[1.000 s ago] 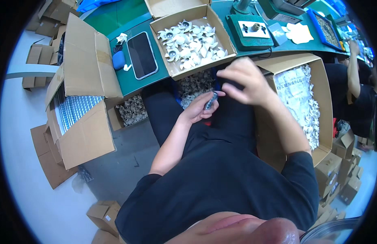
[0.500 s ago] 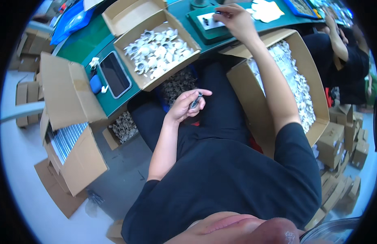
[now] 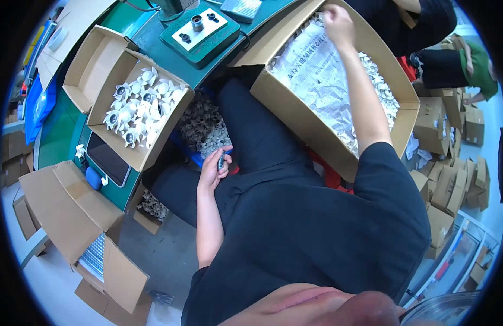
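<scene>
My left hand (image 3: 212,167) is closed in front of my lap around a small dark, shiny cylindrical part (image 3: 221,161). My right arm reaches across the large cardboard box (image 3: 295,115) on the right. At that box's far end my right hand (image 3: 339,26) has its fingers curled down among white pronged parts (image 3: 377,81); anything between the fingertips is hidden. A crumpled printed paper sheet (image 3: 311,65) covers many of those parts. On the bench, a green block (image 3: 210,51) carries a white plate (image 3: 209,30) with a metal ring-shaped piece (image 3: 196,23) standing between two black knobs.
A smaller open box (image 3: 167,127) of white pronged parts sits on the green bench, near a dark phone (image 3: 107,157) and a blue case (image 3: 93,177). Below it stands a blue bin of grey parts (image 3: 200,122). An open carton (image 3: 67,201) is at left; a person (image 3: 471,68) stands at right.
The view has swung to the right. My right hand has left the white plate and gone into the large box. My left hand still grips its small part.
</scene>
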`<state>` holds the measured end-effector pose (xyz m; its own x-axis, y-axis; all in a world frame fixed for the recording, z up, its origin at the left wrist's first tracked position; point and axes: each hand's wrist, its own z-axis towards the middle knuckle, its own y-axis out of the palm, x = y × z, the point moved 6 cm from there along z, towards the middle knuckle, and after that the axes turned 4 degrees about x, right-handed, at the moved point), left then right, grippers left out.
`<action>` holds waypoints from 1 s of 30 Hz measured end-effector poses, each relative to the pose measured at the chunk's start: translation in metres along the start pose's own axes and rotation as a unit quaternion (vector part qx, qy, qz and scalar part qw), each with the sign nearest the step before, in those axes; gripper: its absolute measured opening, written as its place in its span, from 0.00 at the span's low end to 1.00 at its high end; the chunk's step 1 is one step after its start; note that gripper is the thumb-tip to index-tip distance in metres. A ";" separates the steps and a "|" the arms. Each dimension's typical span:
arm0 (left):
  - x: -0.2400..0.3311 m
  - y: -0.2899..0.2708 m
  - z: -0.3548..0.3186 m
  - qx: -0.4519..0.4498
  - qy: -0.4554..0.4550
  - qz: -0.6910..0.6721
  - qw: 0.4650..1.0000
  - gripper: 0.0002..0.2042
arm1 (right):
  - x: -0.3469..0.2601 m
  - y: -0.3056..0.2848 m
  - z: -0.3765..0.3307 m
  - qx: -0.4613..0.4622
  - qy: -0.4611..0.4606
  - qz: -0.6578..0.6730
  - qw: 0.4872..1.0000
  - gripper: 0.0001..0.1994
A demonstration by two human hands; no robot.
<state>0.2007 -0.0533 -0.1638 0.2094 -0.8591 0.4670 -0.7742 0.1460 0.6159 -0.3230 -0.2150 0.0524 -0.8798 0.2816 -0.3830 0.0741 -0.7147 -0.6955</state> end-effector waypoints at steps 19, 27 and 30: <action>0.007 -0.008 0.011 0.025 0.026 -0.017 0.999 0.18 | 0.139 -0.052 -0.068 -0.264 0.014 -0.103 0.959 0.16; 0.006 -0.007 0.008 0.021 0.036 0.019 0.999 0.17 | -0.141 -0.023 -0.003 -0.272 0.078 0.432 0.856 0.16; 0.007 -0.007 0.007 0.018 0.043 0.024 0.999 0.18 | -0.220 0.037 -0.008 -0.335 0.061 0.529 0.777 0.17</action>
<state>0.2034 -0.0638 -0.1689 0.2209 -0.8063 0.5487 -0.8051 0.1667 0.5692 -0.1232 -0.2988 0.1061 -0.1124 -0.1495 -0.9824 0.9897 -0.1048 -0.0972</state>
